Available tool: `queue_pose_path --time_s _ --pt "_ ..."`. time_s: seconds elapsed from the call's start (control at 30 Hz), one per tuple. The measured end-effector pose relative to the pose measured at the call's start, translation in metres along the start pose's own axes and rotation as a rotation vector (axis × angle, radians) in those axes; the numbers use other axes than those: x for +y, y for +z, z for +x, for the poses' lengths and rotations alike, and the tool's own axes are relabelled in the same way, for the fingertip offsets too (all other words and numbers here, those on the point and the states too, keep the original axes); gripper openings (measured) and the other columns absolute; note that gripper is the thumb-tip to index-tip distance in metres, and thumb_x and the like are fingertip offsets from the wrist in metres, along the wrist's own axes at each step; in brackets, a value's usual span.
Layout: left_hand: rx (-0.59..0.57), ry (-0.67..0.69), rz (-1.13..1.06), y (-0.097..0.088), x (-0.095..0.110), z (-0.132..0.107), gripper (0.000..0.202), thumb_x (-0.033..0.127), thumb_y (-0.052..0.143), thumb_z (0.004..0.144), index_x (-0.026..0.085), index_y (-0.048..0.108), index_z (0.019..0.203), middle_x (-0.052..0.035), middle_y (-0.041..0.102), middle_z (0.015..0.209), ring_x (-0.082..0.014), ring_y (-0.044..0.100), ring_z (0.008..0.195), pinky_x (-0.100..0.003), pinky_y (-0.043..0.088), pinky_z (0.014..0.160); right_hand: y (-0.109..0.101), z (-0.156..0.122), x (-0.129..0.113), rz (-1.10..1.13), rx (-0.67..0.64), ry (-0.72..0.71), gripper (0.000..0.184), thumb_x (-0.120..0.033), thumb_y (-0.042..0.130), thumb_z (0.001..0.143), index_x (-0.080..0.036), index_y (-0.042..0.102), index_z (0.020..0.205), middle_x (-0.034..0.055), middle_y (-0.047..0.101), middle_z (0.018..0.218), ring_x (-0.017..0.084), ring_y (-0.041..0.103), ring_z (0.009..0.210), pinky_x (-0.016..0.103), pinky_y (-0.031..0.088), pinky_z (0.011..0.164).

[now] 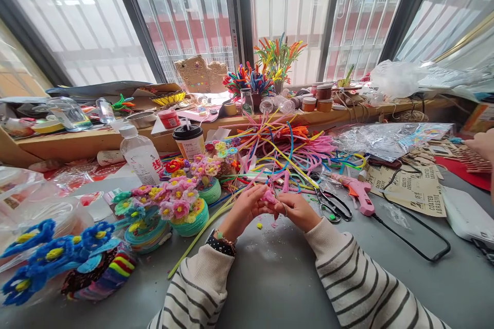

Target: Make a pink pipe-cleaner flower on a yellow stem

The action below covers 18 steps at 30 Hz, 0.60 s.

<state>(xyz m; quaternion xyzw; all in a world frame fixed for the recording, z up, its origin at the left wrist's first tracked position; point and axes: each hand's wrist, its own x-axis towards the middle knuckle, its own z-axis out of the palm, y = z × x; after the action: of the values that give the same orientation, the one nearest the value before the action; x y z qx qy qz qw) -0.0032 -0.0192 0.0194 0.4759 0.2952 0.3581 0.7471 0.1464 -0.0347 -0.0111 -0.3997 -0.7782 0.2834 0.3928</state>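
Both hands meet over the grey table in the middle of the view. My left hand (pixel 245 211) is closed, its fingers and thumb pinching a fuzzy pink pipe-cleaner piece (pixel 269 195). Close against it, my right hand (pixel 299 209) is closed on what looks like small scissors (pixel 274 191), the thin blades pointing up at the pink piece and a loop showing by the fingers. Pink bits and a yellow bit (pixel 259 225) lie just below the hands. Behind them spreads a heap of loose pipe cleaners (pixel 285 146) in pink, yellow, blue and orange.
Pipe-cleaner flowers (pixel 179 200) in wrapped pots and blue flowers (pixel 54 254) stand left, near a bottle (pixel 141 154) and lidded cup (pixel 189 143). Right are black-handled scissors (pixel 332 206), a pink glue gun (pixel 358 193) with its cord and sandpaper (pixel 409 187). Another person's hand (pixel 482 145) shows at the right edge.
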Motion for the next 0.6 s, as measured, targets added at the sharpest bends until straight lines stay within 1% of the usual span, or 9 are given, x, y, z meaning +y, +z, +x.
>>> queue_pose_path --time_s 0.2,0.3,0.37,0.47,0.6 --pt "0.008 0.004 0.013 -0.0001 -0.0002 -0.0005 0.02 0.031 0.051 0.069 0.013 0.053 0.078 -0.0023 0.055 0.069 -0.0101 0.053 0.062 -0.025 0.043 0.063 -0.0006 0.0004 -0.0008 -0.025 0.049 0.031 0.053 -0.055 0.033 0.073 -0.016 0.055 0.044 0.0004 0.051 0.048 0.01 0.046 0.05 0.021 0.032 0.052" --pt "-0.007 0.042 0.029 -0.0007 0.0 -0.0009 0.017 0.027 0.05 0.07 0.012 0.054 0.075 -0.0038 0.055 0.074 -0.0123 0.052 0.068 -0.027 0.043 0.068 0.001 0.0005 0.0014 -0.08 0.088 0.057 0.05 -0.054 0.038 0.072 -0.015 0.054 0.043 -0.0002 0.048 0.047 0.009 0.044 0.048 0.021 0.031 0.05" --pt "-0.005 0.065 0.054 -0.0012 -0.0003 -0.0004 0.015 0.025 0.05 0.069 0.012 0.055 0.071 -0.0044 0.055 0.075 -0.013 0.052 0.07 -0.027 0.042 0.068 0.0026 0.0004 0.003 -0.126 0.115 0.071 0.048 -0.052 0.041 0.07 -0.015 0.053 0.043 -0.0009 0.046 0.047 0.008 0.041 0.046 0.021 0.029 0.048" --pt "0.047 0.054 0.094 -0.0016 -0.0016 0.0012 0.015 0.026 0.052 0.067 0.012 0.057 0.068 -0.0029 0.055 0.071 -0.0116 0.05 0.066 -0.025 0.042 0.066 0.0042 0.0001 0.0039 -0.175 0.139 0.058 0.045 -0.05 0.045 0.069 -0.015 0.051 0.042 -0.0021 0.043 0.047 0.007 0.037 0.044 0.02 0.027 0.046" --pt "0.099 0.035 0.112 -0.002 -0.0037 0.0032 0.017 0.03 0.054 0.065 0.013 0.057 0.066 -0.0004 0.053 0.064 -0.0093 0.048 0.061 -0.023 0.041 0.062 0.0044 -0.0005 0.0031 -0.201 0.129 0.042 0.044 -0.049 0.047 0.069 -0.015 0.049 0.041 -0.0031 0.039 0.046 0.006 0.034 0.044 0.02 0.025 0.045"
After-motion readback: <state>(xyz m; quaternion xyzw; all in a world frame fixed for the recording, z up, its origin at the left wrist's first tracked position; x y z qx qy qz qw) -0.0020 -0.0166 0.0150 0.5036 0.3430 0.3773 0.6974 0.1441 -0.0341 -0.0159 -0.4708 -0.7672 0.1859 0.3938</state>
